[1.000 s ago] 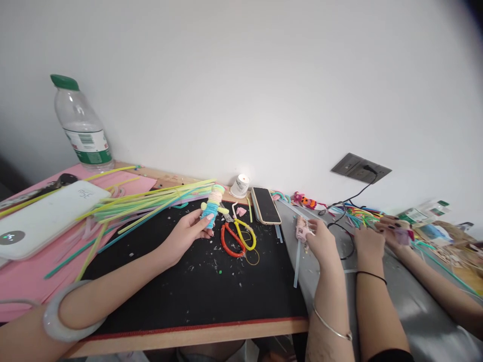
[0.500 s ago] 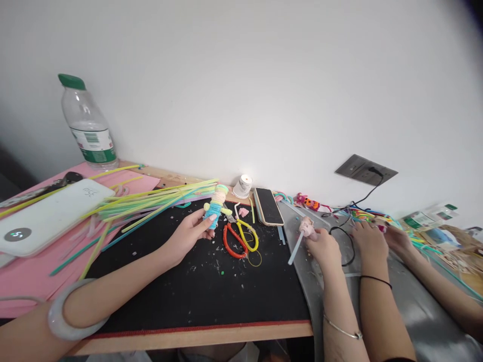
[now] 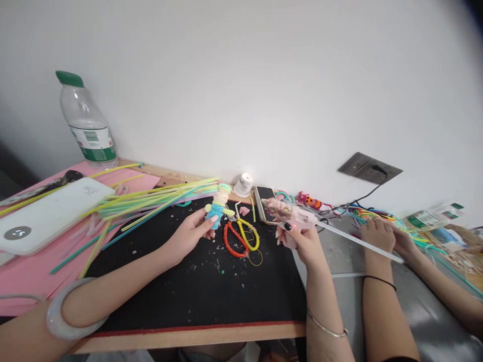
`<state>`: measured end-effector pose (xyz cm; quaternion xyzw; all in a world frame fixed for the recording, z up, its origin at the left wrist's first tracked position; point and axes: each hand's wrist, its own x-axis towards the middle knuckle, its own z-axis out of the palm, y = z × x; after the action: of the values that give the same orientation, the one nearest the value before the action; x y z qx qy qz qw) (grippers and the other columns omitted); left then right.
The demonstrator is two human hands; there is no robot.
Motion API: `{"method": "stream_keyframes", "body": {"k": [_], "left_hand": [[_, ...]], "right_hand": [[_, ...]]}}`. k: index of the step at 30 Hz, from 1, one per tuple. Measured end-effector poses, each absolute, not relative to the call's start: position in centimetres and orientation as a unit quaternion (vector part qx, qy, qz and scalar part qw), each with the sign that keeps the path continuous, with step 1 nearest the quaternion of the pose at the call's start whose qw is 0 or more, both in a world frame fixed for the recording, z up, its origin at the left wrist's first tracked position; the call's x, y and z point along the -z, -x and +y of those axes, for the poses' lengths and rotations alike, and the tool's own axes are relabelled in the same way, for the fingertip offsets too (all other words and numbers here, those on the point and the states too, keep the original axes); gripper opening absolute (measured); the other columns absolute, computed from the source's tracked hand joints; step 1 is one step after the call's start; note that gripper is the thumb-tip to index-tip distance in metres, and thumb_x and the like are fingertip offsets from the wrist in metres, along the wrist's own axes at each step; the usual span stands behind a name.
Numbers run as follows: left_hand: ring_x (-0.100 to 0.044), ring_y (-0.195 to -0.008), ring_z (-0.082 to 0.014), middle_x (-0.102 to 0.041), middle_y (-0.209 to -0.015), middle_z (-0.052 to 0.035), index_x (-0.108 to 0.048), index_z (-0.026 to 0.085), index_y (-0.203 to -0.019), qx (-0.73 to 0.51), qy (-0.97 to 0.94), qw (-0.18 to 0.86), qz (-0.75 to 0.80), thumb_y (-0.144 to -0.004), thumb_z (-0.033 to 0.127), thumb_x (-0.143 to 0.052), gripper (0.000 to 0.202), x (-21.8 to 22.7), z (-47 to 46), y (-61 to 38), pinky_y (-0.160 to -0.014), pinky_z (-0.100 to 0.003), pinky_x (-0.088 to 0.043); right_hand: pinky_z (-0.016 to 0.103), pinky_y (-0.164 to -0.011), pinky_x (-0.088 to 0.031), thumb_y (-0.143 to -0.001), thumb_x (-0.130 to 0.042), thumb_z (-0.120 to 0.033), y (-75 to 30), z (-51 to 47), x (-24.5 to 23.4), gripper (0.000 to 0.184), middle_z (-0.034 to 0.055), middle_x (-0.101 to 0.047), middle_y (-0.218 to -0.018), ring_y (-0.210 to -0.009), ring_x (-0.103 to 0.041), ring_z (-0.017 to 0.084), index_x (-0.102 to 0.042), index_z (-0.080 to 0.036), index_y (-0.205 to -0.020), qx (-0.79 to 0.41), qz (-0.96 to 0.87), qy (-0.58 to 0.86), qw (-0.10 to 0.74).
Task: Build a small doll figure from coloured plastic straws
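Note:
My left hand grips a small pipe-cleaner doll by its lower body; it has a blue body, yellow arms and a pale head with a green top. In my right hand is a pink hot glue gun, fingers wrapped round its handle. Its nozzle end points left toward the doll, apart from it. A long clear glue stick sticks out of its back. Scissors with one red and one yellow handle lie between my hands, just right of the doll.
Pipe cleaners and a white power bank lie on pink paper at left, near a plastic bottle. A paper cup and a phone stand at the wall. At right are a co-worker's hands and a cord.
My right hand has moved left and turned the glue gun so that its nozzle end points left, now partly covering the phone. My left hand and the doll stay nearly still.

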<state>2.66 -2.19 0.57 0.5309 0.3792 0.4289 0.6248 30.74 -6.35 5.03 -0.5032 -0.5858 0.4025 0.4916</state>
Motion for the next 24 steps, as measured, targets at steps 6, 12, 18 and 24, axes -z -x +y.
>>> {"method": "stream_keyframes", "body": {"k": [6,12,18,24], "left_hand": [[-0.051,-0.063,-0.0131,-0.051,-0.070,0.0025,-0.056,0.019,-0.088,-0.431,-0.549,0.608,0.378,-0.083,0.045,-0.058,0.027,-0.5,-2.1,-2.7,-0.062,-0.027,-0.042],[-0.050,-0.062,-0.0131,-0.051,-0.073,0.0018,-0.056,0.018,-0.086,-0.438,-0.546,0.606,0.377,-0.081,0.046,-0.059,0.028,-0.7,-2.3,-2.9,-0.061,-0.027,-0.043],[-0.049,-0.061,-0.0133,-0.051,-0.070,0.0018,-0.058,0.018,-0.089,-0.440,-0.557,0.592,0.380,-0.080,0.043,-0.060,0.026,-0.8,-2.4,-2.9,-0.060,-0.028,-0.043],[-0.049,-0.060,-0.0142,-0.051,-0.068,0.0017,-0.059,0.019,-0.092,-0.430,-0.577,0.578,0.384,-0.082,0.042,-0.059,0.025,-0.6,-2.3,-3.0,-0.062,-0.029,-0.043]], "right_hand": [[0.026,-0.042,-0.037,-0.072,-0.066,-0.058,-27.2,-5.6,-3.1,0.043,-0.0015,-0.053,-0.053,-0.042,-0.043,0.012,-0.060,-0.018,-0.085,-0.479,-0.556,0.473,0.487],[0.025,-0.041,-0.036,-0.073,-0.065,-0.057,-26.2,-5.9,-1.5,0.044,-0.0022,-0.054,-0.053,-0.042,-0.046,0.012,-0.060,-0.019,-0.094,-0.493,-0.542,0.496,0.466],[0.022,-0.040,-0.032,-0.075,-0.064,-0.053,-25.8,-6.4,-1.6,0.045,-0.0023,-0.054,-0.053,-0.042,-0.044,0.010,-0.060,-0.016,-0.100,-0.473,-0.564,0.510,0.445],[0.024,-0.038,-0.036,-0.077,-0.063,-0.045,-25.7,-6.7,-1.3,0.032,0.0005,-0.057,-0.051,-0.041,-0.049,0.013,-0.064,-0.018,-0.094,-0.372,-0.599,0.538,0.462]]}}
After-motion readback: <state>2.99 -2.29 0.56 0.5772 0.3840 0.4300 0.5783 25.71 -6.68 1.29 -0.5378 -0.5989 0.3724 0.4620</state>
